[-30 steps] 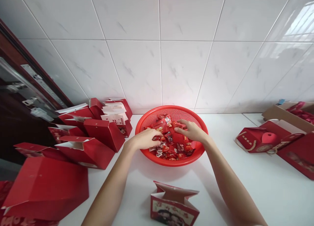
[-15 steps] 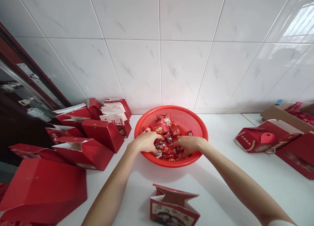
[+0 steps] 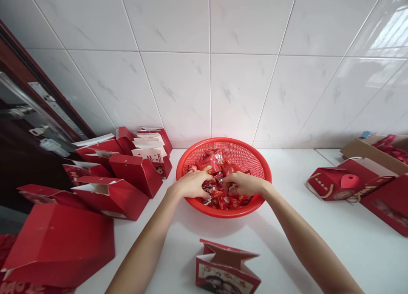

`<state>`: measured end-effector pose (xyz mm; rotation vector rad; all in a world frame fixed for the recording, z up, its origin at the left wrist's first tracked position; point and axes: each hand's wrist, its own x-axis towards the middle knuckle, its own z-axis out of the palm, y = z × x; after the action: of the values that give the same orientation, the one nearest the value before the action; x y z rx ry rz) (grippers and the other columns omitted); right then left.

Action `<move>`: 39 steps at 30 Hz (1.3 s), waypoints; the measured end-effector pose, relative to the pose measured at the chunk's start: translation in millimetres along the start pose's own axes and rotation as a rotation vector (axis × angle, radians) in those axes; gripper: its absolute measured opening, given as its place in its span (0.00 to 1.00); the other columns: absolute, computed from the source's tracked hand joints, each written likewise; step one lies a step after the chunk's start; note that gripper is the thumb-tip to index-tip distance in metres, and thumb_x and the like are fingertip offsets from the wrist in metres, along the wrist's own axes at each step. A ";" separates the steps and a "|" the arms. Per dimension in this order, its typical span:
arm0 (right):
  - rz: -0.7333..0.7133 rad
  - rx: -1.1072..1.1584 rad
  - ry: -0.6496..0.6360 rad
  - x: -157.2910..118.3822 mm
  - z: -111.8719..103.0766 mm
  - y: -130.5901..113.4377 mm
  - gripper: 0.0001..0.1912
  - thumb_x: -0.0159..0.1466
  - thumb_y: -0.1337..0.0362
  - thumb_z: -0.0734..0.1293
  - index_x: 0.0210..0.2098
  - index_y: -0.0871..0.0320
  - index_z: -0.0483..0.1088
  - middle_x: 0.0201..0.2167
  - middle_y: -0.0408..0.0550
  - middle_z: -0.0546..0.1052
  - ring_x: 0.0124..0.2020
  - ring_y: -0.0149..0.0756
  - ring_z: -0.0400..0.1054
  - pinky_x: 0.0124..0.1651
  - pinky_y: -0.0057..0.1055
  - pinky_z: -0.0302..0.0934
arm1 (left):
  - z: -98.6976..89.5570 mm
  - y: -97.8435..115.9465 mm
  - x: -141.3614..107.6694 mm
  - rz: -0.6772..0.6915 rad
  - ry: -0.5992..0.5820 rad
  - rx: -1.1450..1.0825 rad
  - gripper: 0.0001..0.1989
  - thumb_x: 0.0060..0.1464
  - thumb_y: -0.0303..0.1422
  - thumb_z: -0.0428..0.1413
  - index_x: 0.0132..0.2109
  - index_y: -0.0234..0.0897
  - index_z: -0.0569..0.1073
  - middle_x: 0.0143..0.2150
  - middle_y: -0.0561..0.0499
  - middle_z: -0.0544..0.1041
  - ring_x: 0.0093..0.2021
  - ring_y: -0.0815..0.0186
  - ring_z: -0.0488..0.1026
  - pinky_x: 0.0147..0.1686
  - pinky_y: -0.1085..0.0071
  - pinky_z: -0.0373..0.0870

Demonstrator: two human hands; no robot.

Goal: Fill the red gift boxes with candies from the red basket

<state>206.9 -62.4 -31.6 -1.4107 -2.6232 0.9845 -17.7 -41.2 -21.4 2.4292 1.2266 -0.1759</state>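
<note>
A red plastic colander (image 3: 224,213) stands on the white counter against the tiled wall, with a heap of wrapped candies (image 3: 208,164) in it. My left hand (image 3: 193,184) reaches over its left rim, thumb and fingers apart and touching the candies; some fingertips are hidden among them. From the right side my right hand (image 3: 244,183) reaches in, its fingers curled round a wrapped candy (image 3: 232,186) that is partly covered. Nearer to me, between my forearms, a red paper gift box (image 3: 228,277) stands with its top unfolded and a picture on its front.
Several red gift boxes (image 3: 108,196) stand in rows at the left, beside a dark door (image 3: 25,136) with keys in its lock. On the right are a red box with rope handles (image 3: 331,183) and a cardboard box (image 3: 357,149) holding red items.
My right hand has moved slightly left and its fingers have curled in more among the candies. My left hand stays nearly in place. The view has shifted a little.
</note>
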 end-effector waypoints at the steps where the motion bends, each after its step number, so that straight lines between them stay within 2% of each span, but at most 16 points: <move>1: -0.017 0.043 0.060 -0.3 -0.4 1.5 0.09 0.61 0.74 0.67 0.39 0.57 0.76 0.37 0.47 0.79 0.37 0.37 0.71 0.37 0.30 0.60 | 0.2 0.3 -0.5 0.027 0.019 -0.047 0.27 0.51 0.36 0.65 0.59 0.43 0.77 0.60 0.46 0.78 0.59 0.49 0.73 0.58 0.62 0.65; 4: -0.084 0.179 0.248 -0.8 -0.7 6.6 0.05 0.62 0.71 0.68 0.39 0.57 0.74 0.38 0.47 0.79 0.38 0.38 0.72 0.40 0.32 0.64 | 2.4 4.6 -1.5 0.111 0.084 -0.230 0.22 0.56 0.38 0.61 0.57 0.41 0.78 0.57 0.46 0.80 0.56 0.51 0.76 0.53 0.64 0.69; 6: -0.115 0.323 0.341 -1.3 0.0 9.0 0.02 0.65 0.67 0.67 0.38 0.56 0.71 0.35 0.45 0.78 0.34 0.37 0.72 0.38 0.33 0.67 | 5.4 9.1 -0.7 0.150 0.139 -0.381 0.20 0.58 0.40 0.59 0.55 0.39 0.79 0.52 0.46 0.82 0.52 0.52 0.79 0.50 0.64 0.71; 9: -0.177 0.619 0.361 -2.9 1.6 8.7 0.06 0.69 0.61 0.64 0.44 0.54 0.67 0.32 0.43 0.76 0.30 0.37 0.75 0.36 0.36 0.72 | 11.1 13.9 3.4 0.177 0.240 -0.654 0.18 0.57 0.43 0.60 0.50 0.37 0.79 0.44 0.47 0.84 0.46 0.54 0.80 0.46 0.64 0.74; 11: -0.240 0.741 0.345 -3.8 2.6 6.0 0.12 0.69 0.58 0.65 0.50 0.53 0.65 0.35 0.44 0.77 0.34 0.38 0.78 0.40 0.39 0.75 | 14.2 14.1 6.8 0.171 0.316 -0.795 0.17 0.55 0.45 0.62 0.44 0.37 0.79 0.40 0.47 0.84 0.43 0.56 0.80 0.43 0.65 0.75; 14: -0.284 0.770 0.382 -3.1 3.8 2.9 0.19 0.69 0.56 0.67 0.57 0.52 0.63 0.40 0.45 0.78 0.40 0.40 0.79 0.46 0.41 0.76 | 16.3 11.6 10.5 0.161 0.392 -0.864 0.16 0.51 0.46 0.65 0.36 0.37 0.77 0.35 0.49 0.81 0.37 0.60 0.78 0.39 0.66 0.74; 17: -0.180 0.801 0.431 -0.4 4.9 5.9 0.21 0.71 0.55 0.64 0.60 0.53 0.61 0.39 0.46 0.79 0.39 0.40 0.79 0.45 0.42 0.77 | 15.8 8.2 12.4 0.119 0.512 -0.903 0.16 0.50 0.46 0.64 0.31 0.37 0.75 0.31 0.52 0.79 0.34 0.62 0.77 0.37 0.67 0.74; 20: 0.012 0.571 0.447 0.9 6.4 12.5 0.11 0.71 0.60 0.62 0.50 0.56 0.70 0.37 0.48 0.80 0.38 0.41 0.79 0.45 0.42 0.74 | 13.8 4.9 13.7 0.007 0.665 -1.101 0.16 0.48 0.44 0.63 0.27 0.38 0.70 0.28 0.54 0.75 0.33 0.63 0.77 0.37 0.67 0.77; 22: 0.041 0.324 0.346 -0.4 8.4 14.1 0.09 0.69 0.65 0.63 0.44 0.57 0.75 0.42 0.51 0.81 0.44 0.45 0.77 0.50 0.43 0.71 | 12.4 3.6 14.0 -0.054 0.665 -1.270 0.16 0.45 0.42 0.63 0.25 0.38 0.66 0.25 0.56 0.72 0.30 0.63 0.78 0.34 0.67 0.78; 24: -0.003 0.157 0.194 -2.6 11.2 11.5 0.15 0.66 0.67 0.65 0.51 0.54 0.77 0.53 0.52 0.80 0.54 0.48 0.74 0.55 0.43 0.68 | 11.4 3.9 13.7 -0.078 0.619 -1.369 0.16 0.43 0.41 0.64 0.24 0.38 0.65 0.24 0.57 0.69 0.28 0.64 0.78 0.31 0.67 0.79; 26: -0.040 0.062 0.071 -4.3 13.8 6.1 0.27 0.64 0.68 0.66 0.63 0.49 0.71 0.62 0.51 0.75 0.60 0.50 0.71 0.57 0.42 0.67 | 11.0 5.7 13.0 -0.078 0.582 -1.398 0.15 0.42 0.39 0.64 0.23 0.37 0.65 0.23 0.57 0.69 0.28 0.64 0.78 0.30 0.68 0.79; 28: -0.042 -0.002 -0.027 -4.5 15.3 0.6 0.33 0.63 0.70 0.66 0.67 0.47 0.68 0.62 0.50 0.75 0.58 0.50 0.72 0.54 0.40 0.68 | 10.9 8.1 12.2 -0.077 0.554 -1.405 0.14 0.41 0.37 0.63 0.22 0.37 0.66 0.23 0.56 0.71 0.28 0.64 0.78 0.28 0.69 0.79; 31: -0.061 -0.051 -0.134 -2.3 15.2 -3.7 0.32 0.62 0.72 0.66 0.64 0.46 0.71 0.54 0.49 0.80 0.49 0.48 0.76 0.42 0.35 0.68 | 10.4 10.7 11.1 -0.081 0.533 -1.416 0.12 0.38 0.36 0.63 0.21 0.37 0.66 0.22 0.56 0.71 0.28 0.64 0.78 0.25 0.72 0.77; 35: -0.118 -0.045 -0.073 1.5 14.8 -3.6 0.19 0.65 0.72 0.65 0.51 0.52 0.80 0.46 0.49 0.82 0.45 0.44 0.76 0.41 0.32 0.66 | 9.3 12.0 10.6 -0.091 0.544 -1.415 0.14 0.36 0.34 0.64 0.20 0.38 0.64 0.19 0.58 0.68 0.26 0.64 0.78 0.23 0.75 0.75; 37: -0.095 0.009 -0.008 2.5 15.4 -3.0 0.16 0.66 0.73 0.63 0.45 0.55 0.81 0.44 0.49 0.83 0.44 0.42 0.77 0.43 0.33 0.66 | 9.4 12.1 10.6 -0.099 0.553 -1.422 0.14 0.37 0.34 0.65 0.22 0.38 0.64 0.19 0.59 0.68 0.26 0.63 0.79 0.23 0.75 0.74; 39: -0.072 0.067 0.041 2.3 15.7 -2.6 0.16 0.65 0.75 0.64 0.42 0.56 0.82 0.43 0.48 0.84 0.43 0.42 0.77 0.45 0.33 0.67 | 10.6 11.9 10.8 -0.111 0.566 -1.421 0.14 0.39 0.34 0.65 0.28 0.39 0.66 0.22 0.58 0.73 0.27 0.63 0.80 0.23 0.74 0.75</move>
<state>199.1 -69.9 -43.5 -1.2980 -2.5667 1.0145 -1.0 -43.9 -30.5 1.1383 1.0560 1.0474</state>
